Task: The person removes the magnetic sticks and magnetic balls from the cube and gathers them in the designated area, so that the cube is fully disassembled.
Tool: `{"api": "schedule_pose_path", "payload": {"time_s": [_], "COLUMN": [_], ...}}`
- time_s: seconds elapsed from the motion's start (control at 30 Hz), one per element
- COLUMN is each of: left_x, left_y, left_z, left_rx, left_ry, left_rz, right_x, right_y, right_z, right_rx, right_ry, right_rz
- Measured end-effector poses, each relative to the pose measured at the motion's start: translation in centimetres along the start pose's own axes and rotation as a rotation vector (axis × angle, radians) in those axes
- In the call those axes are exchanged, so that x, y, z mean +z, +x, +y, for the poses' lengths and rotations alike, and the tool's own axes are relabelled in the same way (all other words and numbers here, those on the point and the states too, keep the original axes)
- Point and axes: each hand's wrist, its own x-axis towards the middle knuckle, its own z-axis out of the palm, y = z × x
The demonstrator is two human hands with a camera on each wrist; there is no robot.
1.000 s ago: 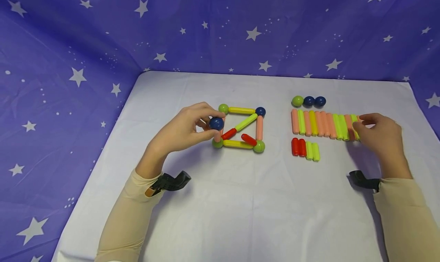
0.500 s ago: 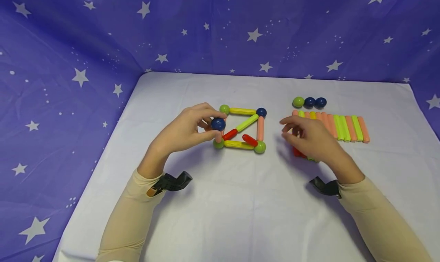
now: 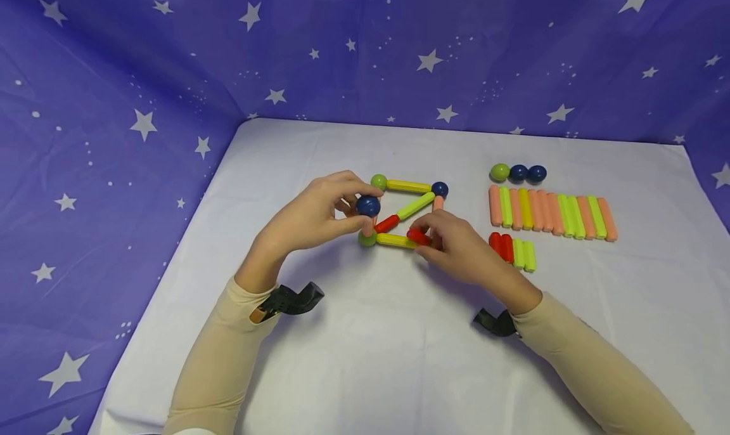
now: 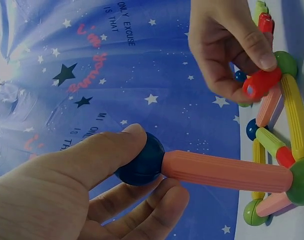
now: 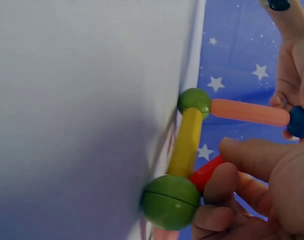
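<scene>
My left hand (image 3: 325, 213) pinches a blue ball (image 3: 367, 206) between thumb and fingers. From that ball a pink rod (image 4: 226, 171) runs down to a green ball (image 4: 300, 181), the near-left corner of a square frame lying on the table. At the near-right corner, my right hand (image 3: 459, 245) pinches a short red rod (image 4: 263, 84), which slants up from another green ball (image 5: 170, 202). Yellow rods (image 3: 408, 186) and pink rods form the frame's sides. A red and a lime rod (image 3: 416, 205) make its diagonal, which meets a blue ball (image 3: 440, 189) at the far-right corner.
To the right lies a row of pink, lime and yellow rods (image 3: 549, 212). Behind it sit a green ball (image 3: 500, 172) and two blue balls (image 3: 527, 174). Short red rods (image 3: 501, 247) and lime rods (image 3: 524, 255) lie in front. A starry purple cloth (image 3: 365, 54) hangs behind the table.
My right hand has moved left from the far end of the rod row to the frame and taken hold of the short red rod. The left hand still holds the blue ball.
</scene>
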Motion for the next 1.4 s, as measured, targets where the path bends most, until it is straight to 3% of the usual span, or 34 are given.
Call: {"api": "schedule_pose_path", "payload": {"time_s": [0.33,0.53,0.67,0.9,1.07,1.23,1.4], "left_x": [0.1,0.2,0.3,0.3,0.2,0.2,0.3], "left_y": [0.1,0.0,0.0,0.1,0.3,0.5,0.5], "left_z": [0.2,0.0,0.0,0.0,-0.2,-0.6,-1.1], "left_rx": [0.000,-0.001,-0.003,0.000,-0.022,-0.070,-0.075], "left_ry": [-0.007,0.001,-0.011,-0.005,-0.001,-0.005,-0.009], "left_rz": [-0.008,-0.002,0.001,0.008,-0.010,-0.037,-0.041], "right_x": [0.9,1.8,1.0,-3.0,-5.6,-7.6,-8.3], "right_y": [-1.5,-2.7,-3.7,-6.3,-8.5,-9.9,-10.6], "right_z": [0.3,0.9,1.7,4.7,7.0,9.0,10.5], "right_rx": [-0.094,-0.055,0.028,0.182,0.372,0.557,0.619], "right_ry": [0.034,0.063,0.094,0.110,0.038,-0.036,-0.046], "right_rz": [-0.074,-0.125,-0.062,0.131,0.246,0.215,0.086]}}
